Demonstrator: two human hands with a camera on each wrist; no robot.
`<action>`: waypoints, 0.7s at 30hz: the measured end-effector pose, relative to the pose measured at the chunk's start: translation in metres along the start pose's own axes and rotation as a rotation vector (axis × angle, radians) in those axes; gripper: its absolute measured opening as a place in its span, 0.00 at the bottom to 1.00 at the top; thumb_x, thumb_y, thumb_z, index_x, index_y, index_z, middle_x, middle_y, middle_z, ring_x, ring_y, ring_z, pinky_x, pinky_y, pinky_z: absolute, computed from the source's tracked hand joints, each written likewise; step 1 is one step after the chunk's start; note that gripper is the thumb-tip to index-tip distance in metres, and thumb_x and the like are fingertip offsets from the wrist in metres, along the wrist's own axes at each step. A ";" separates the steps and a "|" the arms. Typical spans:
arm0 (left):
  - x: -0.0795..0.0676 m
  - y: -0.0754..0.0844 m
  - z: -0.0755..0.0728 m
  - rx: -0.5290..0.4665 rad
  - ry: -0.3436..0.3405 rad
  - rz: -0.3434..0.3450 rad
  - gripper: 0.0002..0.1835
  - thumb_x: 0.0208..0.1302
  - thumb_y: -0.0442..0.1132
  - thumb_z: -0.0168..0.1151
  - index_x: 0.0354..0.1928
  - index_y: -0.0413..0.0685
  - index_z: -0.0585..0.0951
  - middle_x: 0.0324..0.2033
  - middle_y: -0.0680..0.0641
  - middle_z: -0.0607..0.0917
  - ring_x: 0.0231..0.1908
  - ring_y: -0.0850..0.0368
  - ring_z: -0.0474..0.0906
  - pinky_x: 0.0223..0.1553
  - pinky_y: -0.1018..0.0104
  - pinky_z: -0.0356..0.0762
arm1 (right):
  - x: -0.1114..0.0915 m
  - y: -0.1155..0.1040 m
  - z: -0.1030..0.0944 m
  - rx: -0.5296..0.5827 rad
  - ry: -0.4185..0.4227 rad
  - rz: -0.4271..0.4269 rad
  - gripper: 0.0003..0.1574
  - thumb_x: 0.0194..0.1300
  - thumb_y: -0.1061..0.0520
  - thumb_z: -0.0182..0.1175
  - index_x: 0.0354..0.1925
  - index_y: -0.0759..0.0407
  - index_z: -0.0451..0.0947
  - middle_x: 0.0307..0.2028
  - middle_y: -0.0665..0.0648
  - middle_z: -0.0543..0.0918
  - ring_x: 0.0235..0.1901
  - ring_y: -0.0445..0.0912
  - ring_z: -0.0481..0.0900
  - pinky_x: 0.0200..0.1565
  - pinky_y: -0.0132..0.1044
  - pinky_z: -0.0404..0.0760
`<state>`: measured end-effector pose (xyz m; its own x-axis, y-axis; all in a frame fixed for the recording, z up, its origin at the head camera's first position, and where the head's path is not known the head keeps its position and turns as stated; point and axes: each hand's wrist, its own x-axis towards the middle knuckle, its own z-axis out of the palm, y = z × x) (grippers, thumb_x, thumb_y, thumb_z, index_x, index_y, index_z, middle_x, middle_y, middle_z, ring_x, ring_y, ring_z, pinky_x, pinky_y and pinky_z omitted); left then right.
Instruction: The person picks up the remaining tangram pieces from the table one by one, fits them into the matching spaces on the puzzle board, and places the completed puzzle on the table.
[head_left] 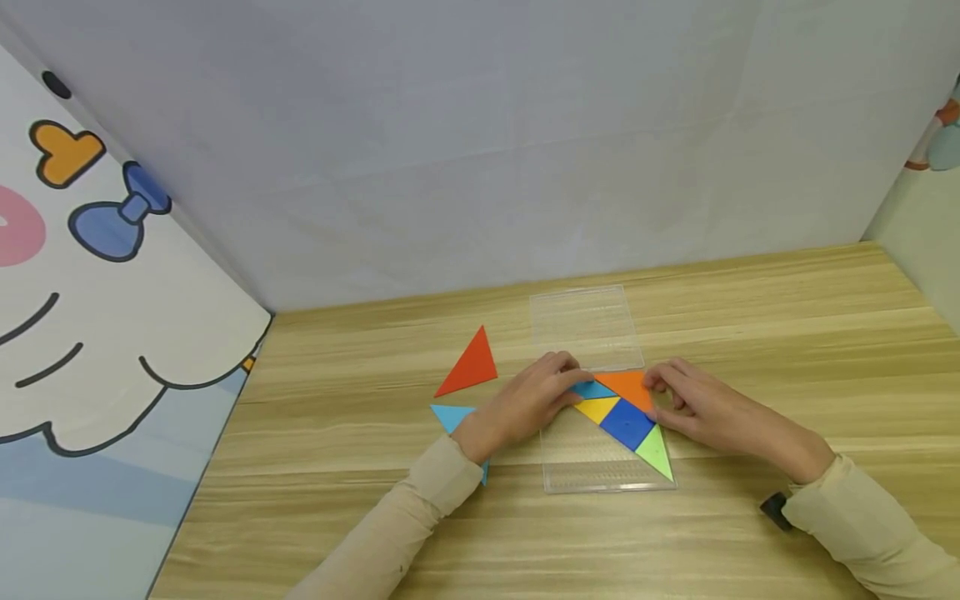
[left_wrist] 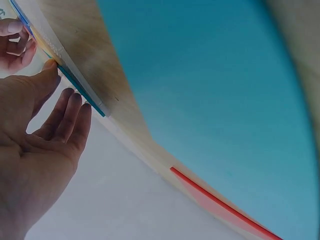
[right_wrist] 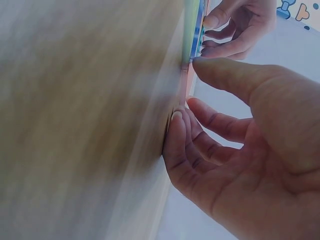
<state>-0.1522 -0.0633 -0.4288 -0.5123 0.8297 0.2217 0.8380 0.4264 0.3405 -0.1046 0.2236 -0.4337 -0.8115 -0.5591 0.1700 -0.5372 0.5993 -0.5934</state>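
A clear shallow plastic tray [head_left: 577, 467] lies on the wooden table with flat tangram pieces in it. An orange triangle [head_left: 626, 387], teal piece [head_left: 595, 390], yellow piece [head_left: 597, 408], dark blue square [head_left: 627, 423] and light green triangle [head_left: 656, 453] lie edge to edge. My left hand [head_left: 528, 396] reaches in from the left, its fingertips touching the teal piece and its thumb near the yellow one; the hand partly hides the teal piece. From the right, my right hand [head_left: 705, 408] touches the orange triangle's right edge with thumb and forefinger, the other fingers loosely bent.
Left of the tray lie a red triangle [head_left: 474, 365] and a light blue triangle [head_left: 452, 415], partly hidden under my left forearm. Behind the tray is a clear plastic panel [head_left: 585, 321]. A pale wall covering [head_left: 525, 167] rises at the table's far edge.
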 end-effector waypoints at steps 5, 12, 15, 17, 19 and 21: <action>0.001 0.000 0.000 0.004 -0.003 0.002 0.16 0.74 0.33 0.61 0.60 0.38 0.81 0.49 0.42 0.80 0.49 0.52 0.76 0.54 0.67 0.75 | 0.000 0.000 0.000 0.005 0.001 0.000 0.18 0.68 0.63 0.67 0.53 0.63 0.75 0.47 0.56 0.77 0.35 0.39 0.69 0.37 0.33 0.78; 0.001 0.001 -0.001 0.031 -0.010 -0.033 0.17 0.75 0.34 0.60 0.61 0.39 0.79 0.51 0.43 0.80 0.49 0.51 0.74 0.54 0.64 0.74 | 0.000 0.001 0.000 0.000 0.003 -0.010 0.17 0.68 0.63 0.67 0.53 0.63 0.75 0.47 0.56 0.77 0.35 0.39 0.69 0.37 0.33 0.78; 0.000 0.001 -0.001 0.024 0.002 -0.042 0.17 0.74 0.34 0.61 0.62 0.39 0.78 0.52 0.43 0.80 0.48 0.51 0.74 0.53 0.63 0.74 | 0.000 0.001 0.000 -0.001 0.003 -0.009 0.17 0.68 0.63 0.67 0.53 0.63 0.75 0.47 0.56 0.77 0.35 0.39 0.69 0.37 0.33 0.78; 0.001 0.001 -0.001 0.014 0.011 -0.037 0.17 0.74 0.34 0.62 0.61 0.39 0.78 0.51 0.42 0.81 0.47 0.51 0.74 0.52 0.63 0.74 | 0.000 0.001 0.000 -0.001 0.000 -0.007 0.18 0.68 0.63 0.67 0.53 0.64 0.75 0.47 0.56 0.77 0.35 0.39 0.69 0.37 0.33 0.78; 0.001 0.001 -0.001 0.011 0.017 -0.032 0.17 0.73 0.34 0.62 0.61 0.39 0.78 0.50 0.43 0.81 0.47 0.51 0.74 0.52 0.64 0.74 | 0.000 0.001 0.000 0.000 0.000 -0.008 0.17 0.68 0.63 0.67 0.53 0.64 0.75 0.47 0.56 0.77 0.35 0.39 0.69 0.37 0.33 0.78; 0.002 0.001 -0.001 0.010 0.018 -0.030 0.17 0.73 0.34 0.62 0.61 0.38 0.78 0.50 0.43 0.81 0.47 0.52 0.74 0.51 0.66 0.74 | 0.001 0.001 0.000 0.001 0.000 -0.010 0.17 0.68 0.64 0.67 0.53 0.65 0.75 0.47 0.56 0.77 0.35 0.39 0.69 0.37 0.33 0.78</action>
<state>-0.1527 -0.0618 -0.4275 -0.5408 0.8097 0.2279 0.8238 0.4552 0.3379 -0.1054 0.2233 -0.4342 -0.8060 -0.5651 0.1760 -0.5451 0.5928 -0.5928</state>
